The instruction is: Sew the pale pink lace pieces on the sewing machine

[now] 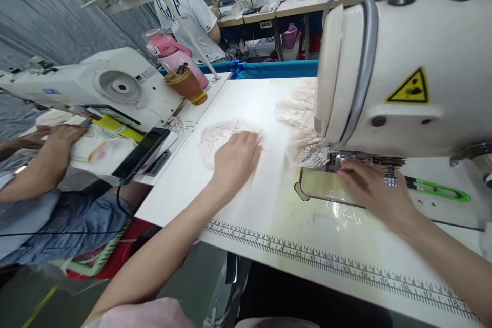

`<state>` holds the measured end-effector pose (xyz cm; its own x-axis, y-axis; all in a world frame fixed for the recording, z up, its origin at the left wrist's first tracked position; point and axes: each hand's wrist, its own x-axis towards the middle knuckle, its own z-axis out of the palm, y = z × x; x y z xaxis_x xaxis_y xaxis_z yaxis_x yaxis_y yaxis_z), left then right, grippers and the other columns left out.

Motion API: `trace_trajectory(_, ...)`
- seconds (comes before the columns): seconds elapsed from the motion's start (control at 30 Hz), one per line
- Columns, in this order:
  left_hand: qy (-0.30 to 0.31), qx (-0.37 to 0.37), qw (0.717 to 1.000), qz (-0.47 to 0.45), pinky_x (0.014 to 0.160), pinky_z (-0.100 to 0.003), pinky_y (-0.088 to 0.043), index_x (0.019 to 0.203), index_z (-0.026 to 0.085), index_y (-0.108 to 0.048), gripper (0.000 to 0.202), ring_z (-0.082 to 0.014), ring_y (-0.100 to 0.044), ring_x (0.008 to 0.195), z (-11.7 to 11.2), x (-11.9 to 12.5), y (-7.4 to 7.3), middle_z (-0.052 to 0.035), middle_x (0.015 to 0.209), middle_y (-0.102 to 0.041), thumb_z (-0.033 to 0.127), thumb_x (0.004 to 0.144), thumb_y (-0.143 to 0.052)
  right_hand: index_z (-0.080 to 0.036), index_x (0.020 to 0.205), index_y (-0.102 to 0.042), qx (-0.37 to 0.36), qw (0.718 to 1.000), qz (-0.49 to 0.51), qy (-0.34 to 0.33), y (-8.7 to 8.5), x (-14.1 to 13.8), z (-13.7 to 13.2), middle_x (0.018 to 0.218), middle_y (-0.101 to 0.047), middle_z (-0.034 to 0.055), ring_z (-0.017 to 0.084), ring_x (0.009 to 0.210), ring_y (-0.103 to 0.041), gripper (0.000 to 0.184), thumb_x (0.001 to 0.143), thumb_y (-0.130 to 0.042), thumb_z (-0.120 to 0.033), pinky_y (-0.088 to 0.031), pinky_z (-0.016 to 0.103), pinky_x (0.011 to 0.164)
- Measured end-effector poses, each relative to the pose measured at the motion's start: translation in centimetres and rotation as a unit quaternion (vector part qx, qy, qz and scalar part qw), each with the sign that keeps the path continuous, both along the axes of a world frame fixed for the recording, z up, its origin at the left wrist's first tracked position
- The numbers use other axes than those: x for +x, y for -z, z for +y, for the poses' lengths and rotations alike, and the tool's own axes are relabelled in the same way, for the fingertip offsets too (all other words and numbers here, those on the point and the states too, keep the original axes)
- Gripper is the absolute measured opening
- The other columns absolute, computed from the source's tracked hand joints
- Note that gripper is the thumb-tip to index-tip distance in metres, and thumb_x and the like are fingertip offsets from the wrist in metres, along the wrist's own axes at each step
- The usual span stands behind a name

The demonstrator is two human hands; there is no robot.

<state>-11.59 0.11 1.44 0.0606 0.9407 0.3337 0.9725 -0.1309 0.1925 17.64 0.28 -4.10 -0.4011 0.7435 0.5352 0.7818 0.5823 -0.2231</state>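
Note:
My left hand (239, 160) is curled over a pale pink lace piece (215, 139) lying on the white table (246, 200). Its fingers are closed on the lace; the tips are hidden and slightly blurred. Close to the presser foot (334, 159) of the sewing machine (388, 72), my right hand (378, 192) has its thumb and fingers drawn together. What they hold, if anything, is hidden. Gathered lace pieces (302, 130) with loose threads lie behind the needle area, partly covered by the machine head.
A printed ruler (330, 261) runs along the front edge. Green thread snips (442, 189) lie right of my right hand. At left are an amber cup (188, 84), a pink bottle (172, 56), a phone (142, 154) and a co-worker's hands (61, 136) at another sewing machine (111, 82).

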Motion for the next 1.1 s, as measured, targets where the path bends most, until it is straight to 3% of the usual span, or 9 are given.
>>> trace_trajectory(0.2, -0.079, 0.010, 0.982, -0.170, 0.061, -0.030, -0.047, 0.083, 0.020, -0.063, 0.018, -0.0189, -0.060, 0.071, 0.9, -5.3, 1.0, -0.0042, 0.079, -0.065, 0.036, 0.083, -0.054, -0.023, 0.094, -0.066, 0.009, 1.000, -0.010, 0.003, 0.1, 0.0, 0.2, 0.068, -0.068, -0.0032, 0.014, 0.053, -0.058, 0.022, 0.096, -0.046, -0.033, -0.038, 0.031, 0.067)
trace_trajectory(0.33, -0.099, 0.037, 0.943, -0.314, 0.060, -0.033, -0.051, 0.090, 0.018, -0.060, 0.038, -0.0185, -0.061, 0.065, 1.5, -6.9, -0.4, -0.0055, 0.071, -0.063, 0.047, 0.088, -0.035, -0.023, 0.090, -0.067, 0.016, 1.000, 0.005, -0.009, 0.3, -0.1, 0.3, 0.082, -0.073, -0.0017, 0.015, 0.062, -0.063, 0.021, 0.095, -0.048, -0.031, -0.040, 0.031, 0.069)
trace_trajectory(0.43, -0.058, 0.028, 0.909, -0.411, 0.071, -0.041, -0.055, 0.095, 0.020, -0.061, 0.043, -0.0231, -0.066, 0.081, 0.4, -5.9, -2.1, -0.0084, 0.085, -0.068, 0.051, 0.090, -0.030, -0.023, 0.092, -0.067, 0.021, 1.000, 0.012, 0.002, 0.2, -0.2, 0.3, 0.079, -0.073, -0.0014, 0.015, 0.059, -0.063, 0.021, 0.095, -0.049, -0.033, -0.043, 0.033, 0.071)
trace_trajectory(0.53, 0.056, -0.024, 0.865, -0.498, 0.075, -0.044, -0.056, 0.097, 0.025, -0.060, 0.025, -0.0241, -0.067, 0.088, -1.7, -2.0, -2.6, -0.0054, 0.099, -0.070, 0.044, 0.090, -0.044, -0.024, 0.090, -0.067, -0.026, 0.998, 0.063, -0.004, -0.2, -0.4, 0.3, 0.085, -0.073, -0.0003, 0.018, 0.070, -0.065, 0.022, 0.095, -0.048, -0.033, -0.045, 0.035, 0.075)
trace_trajectory(0.63, 0.245, -0.243, 0.876, -0.337, 0.079, -0.040, -0.057, 0.096, 0.024, -0.062, 0.022, -0.0210, -0.067, 0.093, -3.6, 3.2, -2.0, -0.0053, 0.104, -0.071, 0.030, 0.095, -0.041, -0.023, 0.089, -0.067, -0.051, 0.994, 0.093, 0.016, -0.5, -0.4, 0.3, 0.091, -0.072, 0.0032, 0.022, 0.083, -0.065, 0.023, 0.094, -0.047, -0.032, -0.047, 0.036, 0.074)
trace_trajectory(0.7, 0.350, -0.281, 0.867, -0.215, 0.080, -0.035, -0.056, 0.100, 0.023, -0.063, 0.026, -0.0177, -0.067, 0.093, -4.4, 6.2, -1.4, -0.0044, 0.103, -0.070, 0.027, 0.097, -0.038, -0.021, 0.094, -0.067, -0.052, 0.994, 0.088, 0.028, -0.6, -0.2, 0.3, 0.090, -0.072, 0.0047, 0.023, 0.085, -0.065, 0.023, 0.094, -0.046, -0.030, -0.048, 0.036, 0.073)
trace_trajectory(0.87, 0.354, -0.060, 0.933, -0.010, 0.088, -0.042, -0.055, 0.118, 0.015, -0.056, 0.029, -0.0266, -0.058, 0.114, -5.0, 8.7, 0.5, -0.0117, 0.121, -0.063, 0.027, 0.093, -0.050, -0.023, 0.101, -0.065, 0.001, 0.993, 0.068, -0.100, -0.8, 0.0, 0.3, 0.099, -0.072, 0.0002, 0.016, 0.085, -0.066, 0.031, 0.090, -0.039, -0.012, -0.049, 0.032, 0.077)
trace_trajectory(0.97, 0.361, -0.030, 0.931, 0.053, 0.090, -0.043, -0.055, 0.118, 0.013, -0.058, 0.028, -0.0275, -0.058, 0.114, -4.8, 8.4, 1.1, -0.0114, 0.119, -0.065, 0.021, 0.092, -0.048, -0.025, 0.101, -0.066, 0.080, 0.975, 0.037, -0.205, -0.9, 0.0, 0.2, 0.109, -0.071, -0.0048, 0.014, 0.097, -0.064, 0.033, 0.088, -0.041, -0.008, -0.048, 0.031, 0.082)
trace_trajectory(1.1, 0.361, -0.009, 0.931, 0.061, 0.089, -0.039, -0.056, 0.106, 0.015, -0.064, 0.023, -0.0229, -0.064, 0.104, -4.2, 8.1, 0.9, -0.0078, 0.114, -0.068, 0.021, 0.094, -0.045, -0.026, 0.092, -0.069, 0.059, 0.988, -0.029, -0.140, -0.9, 0.1, 0.0, 0.098, -0.073, -0.0070, 0.014, 0.093, -0.064, 0.034, 0.087, -0.043, -0.004, -0.046, 0.032, 0.085)
